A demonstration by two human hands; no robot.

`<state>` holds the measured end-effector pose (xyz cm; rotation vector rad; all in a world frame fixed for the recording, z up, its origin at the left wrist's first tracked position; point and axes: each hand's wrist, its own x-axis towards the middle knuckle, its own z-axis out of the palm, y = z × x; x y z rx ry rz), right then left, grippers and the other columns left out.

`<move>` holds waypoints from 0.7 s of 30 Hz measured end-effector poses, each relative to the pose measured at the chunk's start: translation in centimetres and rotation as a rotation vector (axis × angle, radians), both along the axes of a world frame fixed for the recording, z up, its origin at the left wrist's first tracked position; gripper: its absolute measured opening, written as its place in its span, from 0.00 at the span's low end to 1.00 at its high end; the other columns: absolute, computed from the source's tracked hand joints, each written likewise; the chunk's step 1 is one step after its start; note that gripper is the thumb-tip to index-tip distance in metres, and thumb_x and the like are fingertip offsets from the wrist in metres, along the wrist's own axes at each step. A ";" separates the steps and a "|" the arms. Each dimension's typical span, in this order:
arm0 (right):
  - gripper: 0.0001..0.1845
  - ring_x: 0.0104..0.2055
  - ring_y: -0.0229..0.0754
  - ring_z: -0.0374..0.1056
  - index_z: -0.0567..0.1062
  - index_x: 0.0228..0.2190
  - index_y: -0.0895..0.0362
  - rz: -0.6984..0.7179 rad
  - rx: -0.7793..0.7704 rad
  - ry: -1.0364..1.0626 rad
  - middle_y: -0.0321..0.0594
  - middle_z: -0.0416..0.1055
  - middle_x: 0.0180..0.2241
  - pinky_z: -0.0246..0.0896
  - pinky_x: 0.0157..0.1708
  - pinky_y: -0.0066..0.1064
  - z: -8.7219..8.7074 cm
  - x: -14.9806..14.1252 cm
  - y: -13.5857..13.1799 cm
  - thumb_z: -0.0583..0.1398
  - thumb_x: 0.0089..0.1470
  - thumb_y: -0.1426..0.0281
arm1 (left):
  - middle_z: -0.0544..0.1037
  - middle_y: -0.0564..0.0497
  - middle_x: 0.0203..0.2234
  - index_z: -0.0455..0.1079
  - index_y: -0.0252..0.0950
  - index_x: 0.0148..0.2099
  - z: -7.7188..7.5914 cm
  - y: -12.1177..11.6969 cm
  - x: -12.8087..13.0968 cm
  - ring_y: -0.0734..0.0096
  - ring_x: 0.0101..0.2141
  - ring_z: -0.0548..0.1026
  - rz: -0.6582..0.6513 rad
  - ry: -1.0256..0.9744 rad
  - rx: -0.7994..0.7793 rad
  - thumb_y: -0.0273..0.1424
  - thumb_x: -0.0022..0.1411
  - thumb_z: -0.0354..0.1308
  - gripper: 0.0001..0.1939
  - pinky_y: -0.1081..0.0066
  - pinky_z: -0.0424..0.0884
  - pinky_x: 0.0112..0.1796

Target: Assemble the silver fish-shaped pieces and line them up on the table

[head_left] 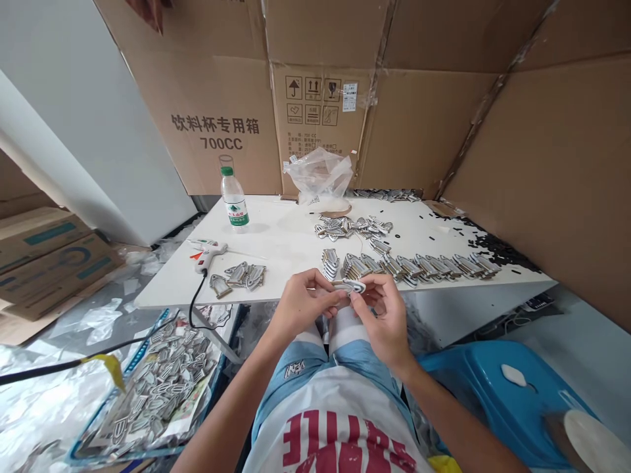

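Between my two hands, just off the table's front edge, is a small flat grey-and-white piece (353,286) with a rounded end. My left hand (304,303) pinches its left end between thumb and fingers. On the other side my right hand (387,316) grips the right end, thumb against the near side. Just beyond my fingers lies a row of similar pieces (419,265), overlapping in stacks that run to the right. A short stack (330,263) sits at the row's left end. Farther back is a loose pile of such pieces (345,226).
On the white table (280,253) stand a water bottle (234,200), a glue gun (206,255) with a cord, and a clear plastic bag (323,174). Small black parts (493,246) litter the right. A blue-rimmed tray (79,447) of pieces is low left; a blue stool (473,374) is right.
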<state>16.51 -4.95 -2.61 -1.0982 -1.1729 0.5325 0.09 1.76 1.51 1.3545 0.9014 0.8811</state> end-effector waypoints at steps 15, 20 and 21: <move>0.13 0.42 0.44 0.75 0.70 0.52 0.47 0.299 0.150 -0.504 0.43 0.76 0.49 0.75 0.40 0.39 1.7 2.9 0.1 0.63 0.69 0.70 | 0.78 0.52 0.18 0.84 0.35 0.31 1.3 1.5 -2.6 0.71 0.20 0.75 -0.276 0.200 -0.098 0.43 0.46 0.83 0.19 0.73 0.71 0.24; 0.13 0.48 0.51 0.72 0.75 0.49 0.50 0.271 0.419 -1.070 0.48 0.77 0.52 0.73 0.46 0.46 2.5 4.3 0.3 0.61 0.67 0.78 | 0.75 0.54 0.14 0.83 0.35 0.29 1.5 1.6 -2.9 0.69 0.19 0.76 -0.333 0.259 -0.130 0.41 0.42 0.84 0.19 0.73 0.70 0.23; 0.13 0.47 0.51 0.72 0.76 0.49 0.51 0.257 0.444 -1.110 0.48 0.78 0.51 0.73 0.45 0.45 2.5 4.4 0.3 0.61 0.67 0.78 | 0.75 0.54 0.14 0.82 0.35 0.28 1.4 1.6 -2.8 0.68 0.19 0.76 -0.339 0.268 -0.140 0.41 0.41 0.84 0.19 0.73 0.70 0.23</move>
